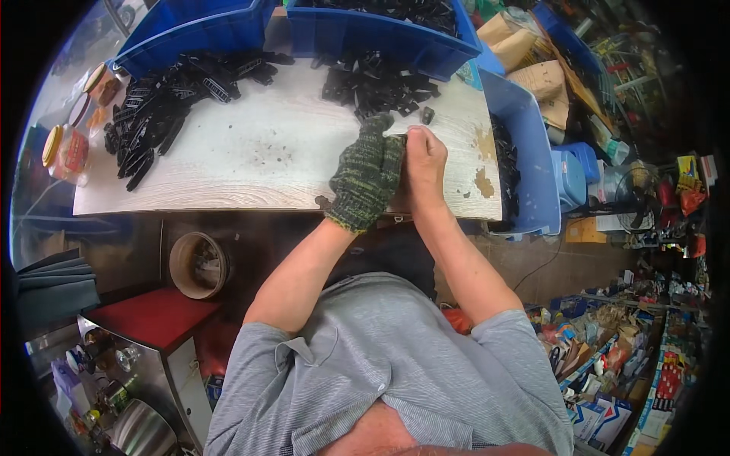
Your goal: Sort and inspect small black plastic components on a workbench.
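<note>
My left hand [366, 173] wears a green knitted glove and rests over the front edge of the pale wooden table [266, 152]. My bare right hand [423, 163] presses against it, fingers closed. Whatever sits between the two hands is hidden. A small black plastic part [427, 115] lies just beyond my fingertips. Behind it is a heap of black plastic parts [376, 83]. A longer spread of black parts [163, 106] covers the table's left side.
Blue bins stand at the back left [190, 30], back centre [380, 34] and along the right edge [528, 152], the latter two holding black parts. Jars [67, 152] sit at the left corner. A round tub [198, 264] and a red-topped cabinet [148, 315] stand below.
</note>
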